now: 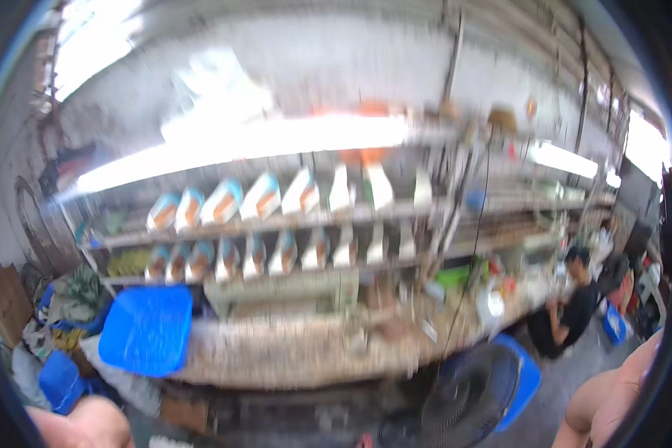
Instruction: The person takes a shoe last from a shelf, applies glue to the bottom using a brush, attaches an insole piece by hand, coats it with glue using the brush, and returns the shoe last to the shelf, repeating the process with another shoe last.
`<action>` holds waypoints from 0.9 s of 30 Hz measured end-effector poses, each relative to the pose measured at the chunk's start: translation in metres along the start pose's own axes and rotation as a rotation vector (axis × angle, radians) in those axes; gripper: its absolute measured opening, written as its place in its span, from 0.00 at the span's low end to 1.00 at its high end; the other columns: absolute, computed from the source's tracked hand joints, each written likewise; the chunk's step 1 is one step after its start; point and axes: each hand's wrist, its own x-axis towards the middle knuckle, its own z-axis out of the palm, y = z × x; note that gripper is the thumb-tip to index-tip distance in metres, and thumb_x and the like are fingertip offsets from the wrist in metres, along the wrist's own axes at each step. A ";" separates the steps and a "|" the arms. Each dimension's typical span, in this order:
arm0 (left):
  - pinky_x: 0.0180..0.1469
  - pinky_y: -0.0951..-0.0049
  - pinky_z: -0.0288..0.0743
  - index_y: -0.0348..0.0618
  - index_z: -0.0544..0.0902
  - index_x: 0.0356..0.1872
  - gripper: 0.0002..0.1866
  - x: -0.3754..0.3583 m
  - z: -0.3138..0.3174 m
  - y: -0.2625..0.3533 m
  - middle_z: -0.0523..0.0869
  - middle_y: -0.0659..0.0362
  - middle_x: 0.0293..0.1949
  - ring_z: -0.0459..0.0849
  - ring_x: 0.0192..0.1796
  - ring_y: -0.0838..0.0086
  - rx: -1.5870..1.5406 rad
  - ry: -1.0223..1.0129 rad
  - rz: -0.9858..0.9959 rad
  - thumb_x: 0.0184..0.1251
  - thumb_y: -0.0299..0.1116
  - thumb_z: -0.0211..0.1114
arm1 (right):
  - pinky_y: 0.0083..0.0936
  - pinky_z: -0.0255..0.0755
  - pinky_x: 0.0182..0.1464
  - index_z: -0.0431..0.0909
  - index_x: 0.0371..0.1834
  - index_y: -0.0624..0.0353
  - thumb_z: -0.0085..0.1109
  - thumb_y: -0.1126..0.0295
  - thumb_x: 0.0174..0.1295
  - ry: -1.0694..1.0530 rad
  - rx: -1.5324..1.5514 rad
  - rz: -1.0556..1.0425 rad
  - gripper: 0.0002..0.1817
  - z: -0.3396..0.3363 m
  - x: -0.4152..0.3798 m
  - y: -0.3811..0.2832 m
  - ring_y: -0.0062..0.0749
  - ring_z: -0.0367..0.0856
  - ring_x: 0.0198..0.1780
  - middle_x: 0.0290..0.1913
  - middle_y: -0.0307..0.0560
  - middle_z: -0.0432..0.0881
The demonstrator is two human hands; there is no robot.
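The whole view is blurred by motion. A rounded bit of my left hand or arm (89,425) shows at the bottom left edge, near a blue plastic lid (148,328) that leans on the workbench. My right arm (612,396) comes in at the bottom right edge, with its fingers out of sight. Neither hand visibly holds or touches anything. A long, cluttered workbench (299,351) runs across the middle.
Two shelves (276,224) above the bench carry rows of white, blue and orange pieces. A black floor fan (463,403) stands by a blue stool. A person in a black shirt (571,306) sits at the right. Bags and blue containers (60,377) pile up at the left.
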 end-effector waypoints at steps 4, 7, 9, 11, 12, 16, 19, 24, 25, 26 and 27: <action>0.49 0.56 0.85 0.48 0.68 0.75 0.22 0.080 -0.084 -0.002 0.77 0.47 0.67 0.82 0.58 0.62 0.090 0.031 0.060 0.84 0.32 0.50 | 0.34 0.70 0.36 0.77 0.45 0.67 0.43 0.57 0.81 0.058 0.046 0.147 0.22 -0.029 -0.010 -0.004 0.37 0.75 0.32 0.38 0.52 0.79; 0.49 0.56 0.85 0.48 0.67 0.75 0.22 0.120 -0.141 0.034 0.77 0.47 0.67 0.82 0.57 0.61 0.154 0.039 0.051 0.84 0.33 0.50 | 0.36 0.70 0.37 0.78 0.46 0.68 0.43 0.57 0.80 0.071 0.078 0.212 0.22 -0.059 -0.032 -0.001 0.38 0.75 0.33 0.38 0.53 0.80; 0.48 0.55 0.85 0.48 0.67 0.75 0.22 0.121 -0.163 0.059 0.76 0.47 0.67 0.82 0.57 0.60 0.208 0.035 0.090 0.84 0.33 0.50 | 0.36 0.70 0.38 0.78 0.46 0.68 0.44 0.57 0.80 0.120 0.076 0.206 0.22 -0.062 -0.040 0.009 0.39 0.75 0.33 0.39 0.53 0.80; 0.48 0.55 0.85 0.49 0.66 0.75 0.22 0.106 -0.178 0.075 0.76 0.47 0.66 0.82 0.56 0.59 0.249 0.024 0.131 0.84 0.33 0.50 | 0.37 0.71 0.39 0.78 0.46 0.68 0.44 0.57 0.80 0.149 0.060 0.214 0.22 -0.064 -0.062 0.020 0.40 0.75 0.34 0.39 0.54 0.80; 0.48 0.55 0.85 0.49 0.66 0.75 0.22 0.099 -0.187 0.082 0.76 0.47 0.66 0.82 0.56 0.59 0.267 0.004 0.134 0.84 0.33 0.50 | 0.37 0.71 0.39 0.78 0.46 0.68 0.44 0.57 0.80 0.141 0.055 0.222 0.22 -0.070 -0.075 0.020 0.40 0.76 0.34 0.39 0.54 0.80; 0.47 0.55 0.85 0.49 0.65 0.76 0.23 0.083 -0.212 0.106 0.76 0.47 0.66 0.82 0.55 0.58 0.328 -0.049 0.140 0.84 0.33 0.51 | 0.39 0.71 0.40 0.79 0.46 0.69 0.45 0.58 0.80 0.071 0.013 0.243 0.22 -0.098 -0.106 0.023 0.41 0.76 0.35 0.40 0.55 0.80; 0.47 0.55 0.85 0.49 0.65 0.76 0.23 0.075 -0.216 0.116 0.75 0.47 0.66 0.82 0.55 0.57 0.376 -0.052 0.187 0.84 0.34 0.51 | 0.40 0.72 0.41 0.79 0.47 0.69 0.45 0.58 0.80 0.066 -0.018 0.244 0.22 -0.109 -0.128 0.033 0.42 0.76 0.36 0.40 0.55 0.81; 0.46 0.55 0.85 0.50 0.63 0.76 0.23 0.077 -0.216 0.134 0.75 0.47 0.66 0.83 0.54 0.55 0.441 -0.076 0.237 0.84 0.34 0.51 | 0.42 0.72 0.43 0.79 0.47 0.70 0.46 0.58 0.79 0.048 -0.009 0.214 0.22 -0.109 -0.122 0.047 0.44 0.77 0.37 0.41 0.57 0.81; 0.46 0.55 0.85 0.50 0.63 0.76 0.24 0.077 -0.214 0.138 0.75 0.47 0.66 0.83 0.53 0.55 0.459 -0.080 0.261 0.84 0.34 0.51 | 0.42 0.73 0.43 0.80 0.47 0.70 0.46 0.58 0.79 0.059 -0.007 0.202 0.22 -0.105 -0.119 0.050 0.44 0.77 0.37 0.41 0.57 0.81; 0.46 0.55 0.85 0.50 0.63 0.76 0.24 0.078 -0.213 0.146 0.75 0.47 0.66 0.83 0.53 0.54 0.479 -0.080 0.278 0.84 0.34 0.51 | 0.42 0.73 0.43 0.80 0.47 0.70 0.46 0.58 0.79 0.062 0.006 0.186 0.22 -0.104 -0.112 0.056 0.44 0.77 0.37 0.41 0.57 0.81; 0.45 0.55 0.85 0.50 0.63 0.76 0.24 0.080 -0.210 0.154 0.75 0.47 0.66 0.83 0.53 0.54 0.499 -0.082 0.293 0.84 0.35 0.51 | 0.43 0.73 0.44 0.80 0.48 0.70 0.47 0.58 0.79 0.070 0.022 0.170 0.22 -0.097 -0.104 0.059 0.45 0.77 0.38 0.41 0.57 0.81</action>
